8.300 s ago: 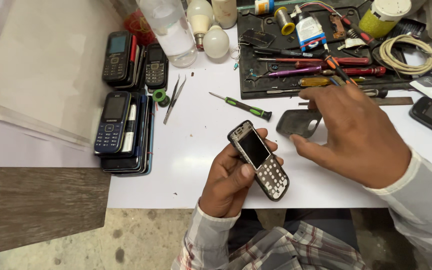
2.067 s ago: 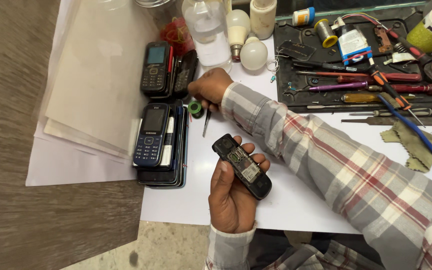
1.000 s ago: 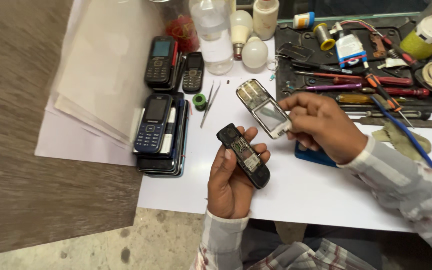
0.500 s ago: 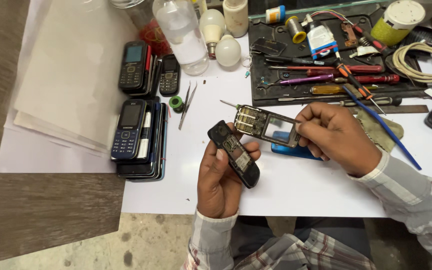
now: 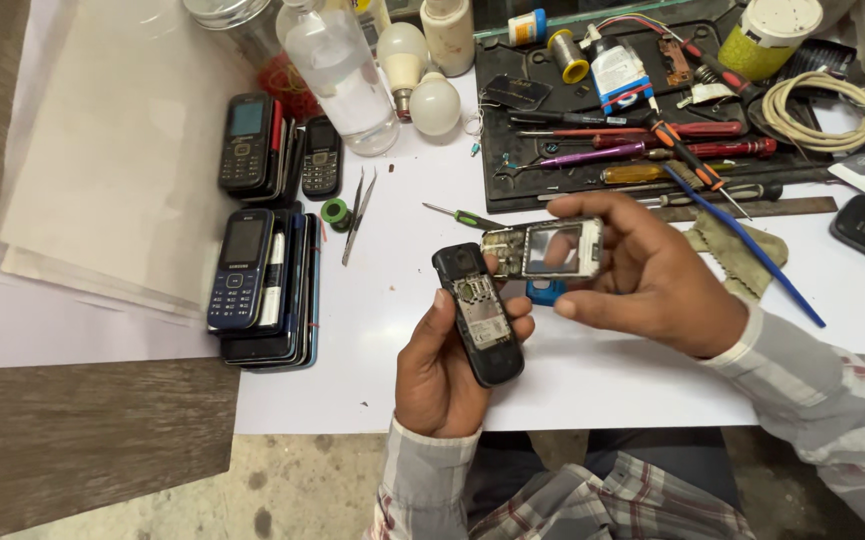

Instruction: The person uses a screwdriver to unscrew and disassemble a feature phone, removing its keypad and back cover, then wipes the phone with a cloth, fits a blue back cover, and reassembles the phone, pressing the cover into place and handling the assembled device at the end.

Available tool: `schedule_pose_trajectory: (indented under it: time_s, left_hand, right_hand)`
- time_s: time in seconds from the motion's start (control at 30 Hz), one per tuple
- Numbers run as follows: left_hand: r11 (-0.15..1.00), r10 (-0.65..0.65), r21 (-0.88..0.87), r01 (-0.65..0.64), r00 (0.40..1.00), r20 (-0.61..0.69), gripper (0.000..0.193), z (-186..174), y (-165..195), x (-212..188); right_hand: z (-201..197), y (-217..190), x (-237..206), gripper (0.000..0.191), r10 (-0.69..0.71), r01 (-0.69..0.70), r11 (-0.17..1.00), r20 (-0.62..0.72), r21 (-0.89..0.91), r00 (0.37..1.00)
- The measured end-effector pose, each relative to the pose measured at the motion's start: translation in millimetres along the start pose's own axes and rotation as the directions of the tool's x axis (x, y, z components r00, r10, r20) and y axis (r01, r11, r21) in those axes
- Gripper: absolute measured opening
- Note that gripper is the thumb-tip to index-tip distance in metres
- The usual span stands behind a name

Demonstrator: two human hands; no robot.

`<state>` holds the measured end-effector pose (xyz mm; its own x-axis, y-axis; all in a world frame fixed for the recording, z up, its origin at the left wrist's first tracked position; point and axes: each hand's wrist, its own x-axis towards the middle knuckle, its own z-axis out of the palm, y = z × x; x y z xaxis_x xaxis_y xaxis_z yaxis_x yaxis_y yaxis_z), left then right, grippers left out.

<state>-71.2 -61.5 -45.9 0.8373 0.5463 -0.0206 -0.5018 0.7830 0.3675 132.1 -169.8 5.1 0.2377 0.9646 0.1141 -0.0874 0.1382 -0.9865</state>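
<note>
Gripping a black candy-bar phone body (image 5: 480,318) with its inner board exposed, the left hand (image 5: 442,365) has fingers wrapped round the back and thumb along the left edge; the body is tilted, top end pointing up-left. Right hand (image 5: 652,280) pinches a silver-framed phone front w/ display window (image 5: 544,249) between thumb and fingertips, held flat and sideways just above and touching the top of the black body. Both hands are over a white tabletop sheet (image 5: 602,380).

Just behind the hands: a small blue object (image 5: 544,292), partly hidden, and a green-handled screwdriver (image 5: 462,215). Left of that: metal tweezers (image 5: 357,215) and a green tape roll (image 5: 335,212). Further left: stack of dark keypad phones (image 5: 252,285); second stack (image 5: 257,145) behind it. Rear: clear plastic bottle (image 5: 342,75), two white bulbs (image 5: 417,75), black tool tray (image 5: 642,140) w/ screwdrivers. Far right: coiled cream cable (image 5: 817,110).
</note>
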Motion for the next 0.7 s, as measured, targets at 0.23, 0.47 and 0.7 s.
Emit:
schedule_pose_trajectory:
  time_s: [0.23, 0.47, 0.7]
  left_hand:
    - [0.989, -0.069, -0.117, 0.085, 0.989, 0.129, 0.055, 6.4, -6.7, -3.2]
    - [0.994, -0.098, -0.044, 0.102, 0.992, 0.084, 0.058, 12.3, -10.9, -7.1]
    - [0.999, 0.027, 0.044, -0.025, 0.999, -0.04, 0.058, 7.9, -7.7, -6.5]
  right_hand:
    - [2.5, 16.5, -1.5, 0.069, -0.061, 0.022, 0.948, -0.112, -0.316, 0.992]
    - [6.9, 8.0, 1.1, 0.056, -0.272, 0.171, 0.848, -0.136, -0.502, 0.953]
    - [12.3, -13.3, -3.0, 0.074, -0.326, 0.019, 0.386, -0.117, -0.923, 0.938]
